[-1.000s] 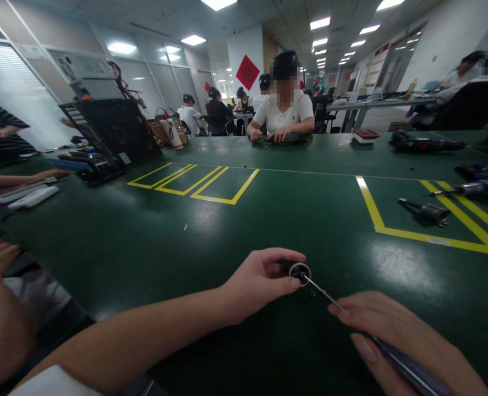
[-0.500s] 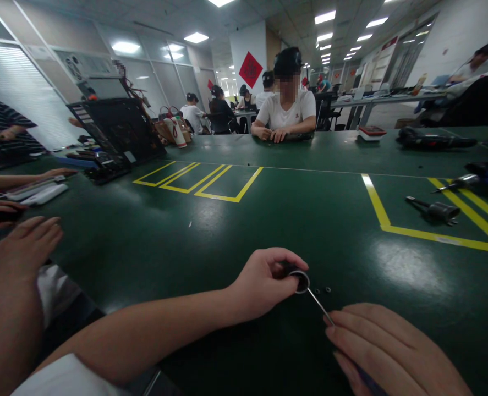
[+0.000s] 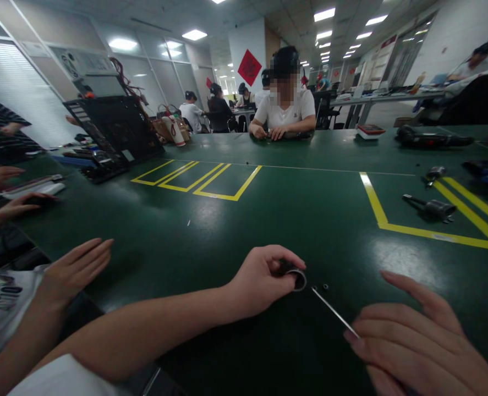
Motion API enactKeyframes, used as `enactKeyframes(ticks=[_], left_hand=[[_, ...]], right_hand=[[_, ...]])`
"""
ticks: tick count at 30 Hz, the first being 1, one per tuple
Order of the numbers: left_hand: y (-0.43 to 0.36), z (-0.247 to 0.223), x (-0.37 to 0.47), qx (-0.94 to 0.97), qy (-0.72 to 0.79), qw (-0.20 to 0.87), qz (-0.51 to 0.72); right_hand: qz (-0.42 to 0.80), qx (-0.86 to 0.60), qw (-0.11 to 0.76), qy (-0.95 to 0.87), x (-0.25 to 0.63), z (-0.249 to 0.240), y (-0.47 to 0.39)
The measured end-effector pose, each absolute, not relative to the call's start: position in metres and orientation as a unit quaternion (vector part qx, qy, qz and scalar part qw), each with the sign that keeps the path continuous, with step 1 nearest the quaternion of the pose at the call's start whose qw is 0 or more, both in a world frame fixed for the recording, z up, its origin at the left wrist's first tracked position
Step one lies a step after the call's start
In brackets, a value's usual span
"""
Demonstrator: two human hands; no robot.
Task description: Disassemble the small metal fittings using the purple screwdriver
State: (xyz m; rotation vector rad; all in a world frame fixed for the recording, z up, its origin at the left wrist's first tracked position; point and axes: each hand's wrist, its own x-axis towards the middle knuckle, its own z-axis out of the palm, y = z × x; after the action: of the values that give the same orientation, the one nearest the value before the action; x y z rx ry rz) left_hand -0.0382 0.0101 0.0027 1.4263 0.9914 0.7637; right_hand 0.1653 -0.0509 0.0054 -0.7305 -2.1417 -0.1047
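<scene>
My left hand (image 3: pixel 266 278) is closed around a small dark cylindrical part (image 3: pixel 299 280), its round, metal-rimmed open end turned toward the right. A screwdriver (image 3: pixel 335 312) with a thin bright shaft is pinched in my right hand (image 3: pixel 421 341), whose index finger sticks out. The palm hides its handle. The shaft's tip is outside the cylinder, close to a tiny dark nut-like ring (image 3: pixel 314 288). Another small ring (image 3: pixel 325 286) lies just to its right on the green table (image 3: pixel 244 236).
Yellow tape (image 3: pixel 433 236) marks boxes on the table; a dark metal part with a shaft (image 3: pixel 431 208) lies in the right one. At left, a co-worker's hand (image 3: pixel 78 269) hovers near my forearm. Someone sits opposite. A black panel (image 3: pixel 115 132) leans at back left.
My right hand has drawn back to the right, and the screwdriver's tip has come out of the cylinder. The co-worker's hand at left has moved right. At far right, the pointed tool has shifted.
</scene>
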Motion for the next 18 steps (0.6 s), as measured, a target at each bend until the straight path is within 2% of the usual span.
enactKeyframes(ticks=[4, 7, 18], left_hand=[[0.013, 0.005, -0.040, 0.587, 0.431, 0.608, 0.316], [0.014, 0.010, -0.041, 0.560, 0.433, 0.637, 0.307], [0.014, 0.018, -0.043, 0.521, 0.436, 0.668, 0.304]], right_hand=[[0.061, -0.432, 0.437, -0.786, 0.177, 0.003, -0.050], [0.074, -0.493, 0.440, -0.747, 0.180, 0.001, -0.044], [0.102, -0.517, 0.409, -0.745, 0.179, -0.003, -0.037]])
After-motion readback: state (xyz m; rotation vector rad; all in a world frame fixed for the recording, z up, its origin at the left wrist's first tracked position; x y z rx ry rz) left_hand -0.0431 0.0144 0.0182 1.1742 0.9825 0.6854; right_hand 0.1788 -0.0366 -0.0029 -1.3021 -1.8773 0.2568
